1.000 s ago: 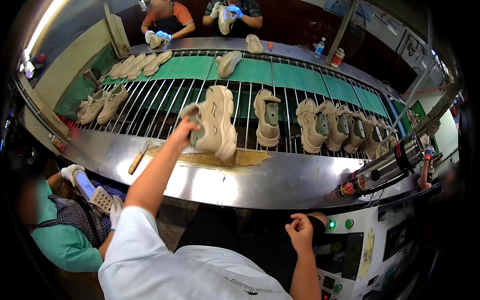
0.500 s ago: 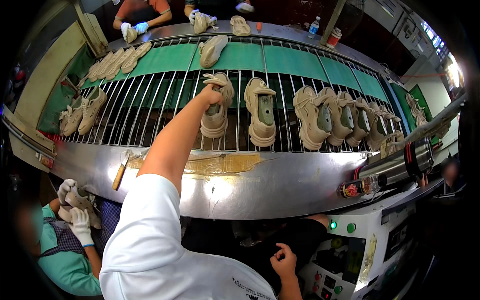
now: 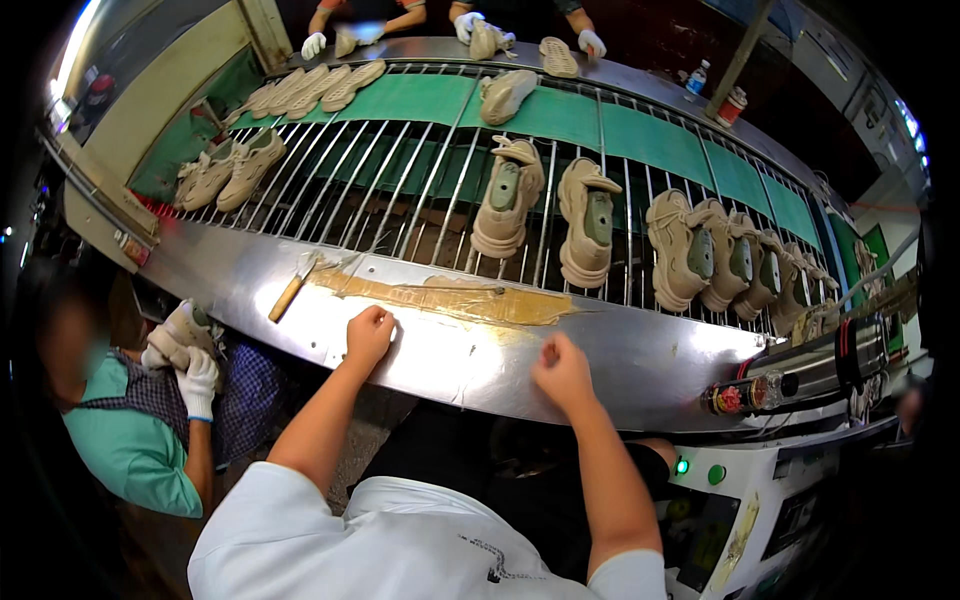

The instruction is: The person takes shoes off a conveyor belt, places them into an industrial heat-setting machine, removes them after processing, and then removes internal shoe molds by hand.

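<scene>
My left hand (image 3: 370,337) is above the near metal ledge, its fingers curled together with nothing showing in them. To its right, my right hand (image 3: 563,371) is held over the same ledge, also curled closed and showing nothing held. Beyond them, on the metal bars, stand two beige sneakers: a left one (image 3: 507,200) and a right one (image 3: 586,222), both with green insoles showing and toes pointing away. Neither hand touches a shoe. Left of my left hand lies a tool with a wooden handle (image 3: 287,299), its flat blade toward the bars.
More beige sneakers (image 3: 680,255) line the bars at the right; a pair (image 3: 250,170) stands at the left. Soles (image 3: 352,85) lie on the green belt (image 3: 560,110). A steel flask (image 3: 850,345) and jar (image 3: 745,392) sit right. Gloved co-workers handle shoes opposite and at left.
My left hand has let go of the sneaker on the bars and drawn back over the ledge. My right hand has risen from my lap to the ledge. The view has shifted left.
</scene>
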`<action>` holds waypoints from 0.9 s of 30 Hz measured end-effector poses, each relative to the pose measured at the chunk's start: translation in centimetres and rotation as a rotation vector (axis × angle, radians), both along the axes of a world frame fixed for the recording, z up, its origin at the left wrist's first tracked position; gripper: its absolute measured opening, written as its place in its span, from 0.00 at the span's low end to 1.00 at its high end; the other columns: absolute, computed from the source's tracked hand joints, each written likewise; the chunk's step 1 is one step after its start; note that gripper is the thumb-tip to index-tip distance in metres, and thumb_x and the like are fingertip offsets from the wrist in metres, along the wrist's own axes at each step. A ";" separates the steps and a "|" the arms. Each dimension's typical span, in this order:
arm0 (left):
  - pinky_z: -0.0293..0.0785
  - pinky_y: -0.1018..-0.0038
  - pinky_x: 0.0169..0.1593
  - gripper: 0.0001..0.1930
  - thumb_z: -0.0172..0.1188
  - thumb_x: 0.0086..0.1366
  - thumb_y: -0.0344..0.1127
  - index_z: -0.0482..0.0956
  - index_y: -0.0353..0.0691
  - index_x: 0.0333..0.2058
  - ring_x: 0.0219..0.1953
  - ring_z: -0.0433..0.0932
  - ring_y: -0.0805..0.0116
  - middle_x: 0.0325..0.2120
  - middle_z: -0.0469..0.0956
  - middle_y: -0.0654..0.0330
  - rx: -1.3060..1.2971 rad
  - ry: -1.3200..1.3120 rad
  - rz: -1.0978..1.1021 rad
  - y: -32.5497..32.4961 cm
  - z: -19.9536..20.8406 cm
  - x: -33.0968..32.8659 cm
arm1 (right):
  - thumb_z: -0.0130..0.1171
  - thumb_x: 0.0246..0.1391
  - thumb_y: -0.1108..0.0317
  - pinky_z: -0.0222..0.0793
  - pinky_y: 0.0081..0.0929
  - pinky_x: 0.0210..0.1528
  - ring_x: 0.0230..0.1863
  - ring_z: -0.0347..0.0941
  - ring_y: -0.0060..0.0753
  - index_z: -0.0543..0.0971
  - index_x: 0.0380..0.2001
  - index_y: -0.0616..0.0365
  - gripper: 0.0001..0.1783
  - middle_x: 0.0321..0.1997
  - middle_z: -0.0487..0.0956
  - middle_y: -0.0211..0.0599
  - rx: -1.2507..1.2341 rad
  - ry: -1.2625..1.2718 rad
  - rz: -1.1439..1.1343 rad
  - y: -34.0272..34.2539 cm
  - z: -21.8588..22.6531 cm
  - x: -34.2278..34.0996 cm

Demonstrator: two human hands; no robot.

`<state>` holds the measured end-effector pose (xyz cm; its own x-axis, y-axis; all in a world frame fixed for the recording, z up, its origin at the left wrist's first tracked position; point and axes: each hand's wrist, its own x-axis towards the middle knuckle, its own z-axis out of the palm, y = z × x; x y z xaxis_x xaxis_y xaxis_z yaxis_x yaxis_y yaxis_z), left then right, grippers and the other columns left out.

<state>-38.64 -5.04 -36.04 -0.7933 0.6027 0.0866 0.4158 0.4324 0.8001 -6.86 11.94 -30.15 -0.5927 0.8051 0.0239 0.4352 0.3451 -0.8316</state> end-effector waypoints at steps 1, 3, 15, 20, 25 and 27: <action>0.67 0.71 0.23 0.09 0.61 0.55 0.35 0.78 0.35 0.22 0.16 0.72 0.69 0.13 0.73 0.57 -0.058 0.041 0.005 -2.5 -0.4 0.4 | 0.63 0.38 0.70 0.71 0.34 0.35 0.29 0.75 0.42 0.75 0.35 0.58 0.17 0.24 0.75 0.37 0.010 -0.044 0.036 1.4 1.0 -2.3; 0.68 0.71 0.24 0.08 0.61 0.54 0.35 0.78 0.36 0.22 0.16 0.73 0.66 0.13 0.74 0.57 -0.096 0.088 -0.003 -4.1 0.8 1.6 | 0.62 0.38 0.70 0.70 0.37 0.44 0.33 0.74 0.39 0.75 0.42 0.56 0.22 0.25 0.76 0.35 -0.083 -0.110 0.083 3.5 2.3 -6.2; 0.72 0.67 0.27 0.09 0.61 0.51 0.40 0.78 0.42 0.20 0.19 0.77 0.57 0.14 0.76 0.58 -0.108 0.151 0.022 -3.0 2.4 1.6 | 0.60 0.39 0.69 0.45 0.45 0.70 0.33 0.72 0.32 0.63 0.64 0.58 0.43 0.26 0.74 0.28 0.267 -0.164 0.162 3.9 -2.0 -11.9; 0.72 0.67 0.26 0.09 0.61 0.51 0.40 0.78 0.42 0.20 0.19 0.77 0.57 0.14 0.76 0.58 -0.107 0.136 0.027 -3.2 1.9 1.0 | 0.61 0.38 0.71 0.60 0.38 0.61 0.39 0.73 0.35 0.73 0.50 0.55 0.29 0.30 0.74 0.31 0.260 0.039 0.116 2.5 -1.8 -12.1; 0.73 0.66 0.27 0.09 0.61 0.51 0.41 0.79 0.42 0.20 0.20 0.77 0.55 0.15 0.76 0.57 -0.133 0.140 0.019 -3.2 2.4 0.9 | 0.60 0.40 0.75 0.71 0.28 0.43 0.34 0.74 0.31 0.77 0.42 0.57 0.20 0.29 0.76 0.33 0.130 0.140 0.025 0.9 -3.8 -8.8; 0.73 0.65 0.27 0.09 0.61 0.51 0.41 0.79 0.42 0.20 0.20 0.77 0.54 0.15 0.76 0.56 -0.121 0.149 0.024 -3.3 2.1 0.7 | 0.60 0.40 0.76 0.71 0.24 0.40 0.31 0.73 0.27 0.78 0.39 0.58 0.17 0.26 0.76 0.33 0.152 0.135 -0.046 0.0 -3.5 -6.7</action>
<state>-37.89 -8.36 -33.95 -0.7911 0.5972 0.1325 0.5146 0.5325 0.6720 -13.55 11.91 -33.67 -0.5386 0.8123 0.2240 0.3417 0.4535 -0.8231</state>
